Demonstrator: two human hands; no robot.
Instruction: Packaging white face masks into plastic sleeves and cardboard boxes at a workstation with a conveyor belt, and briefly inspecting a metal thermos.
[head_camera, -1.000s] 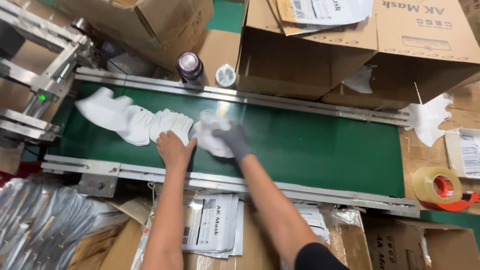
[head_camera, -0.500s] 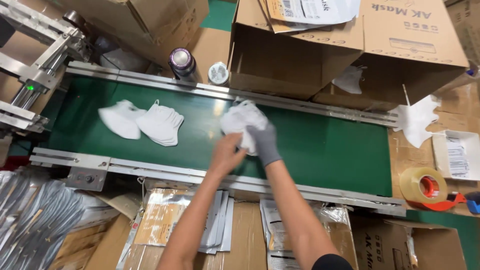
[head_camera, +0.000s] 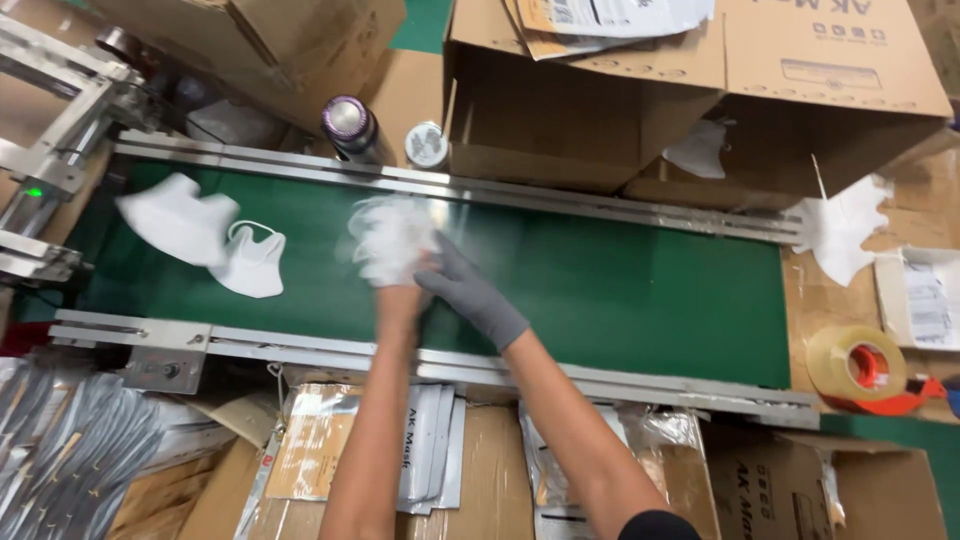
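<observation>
At frame centre, a bare left hand (head_camera: 402, 296) and grey knit-gloved right hand (head_camera: 470, 292) pinch a blurred bundle of soft white masks (head_camera: 390, 238) above the smooth green conveyor belt (head_camera: 640, 290); two folded masks (head_camera: 215, 240) lie at left.

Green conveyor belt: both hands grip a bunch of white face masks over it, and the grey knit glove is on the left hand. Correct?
Not quite. In the head view the grey knit glove is on the right hand; the left hand is bare. Both do grip the bunch of white face masks over the green conveyor belt.
</observation>
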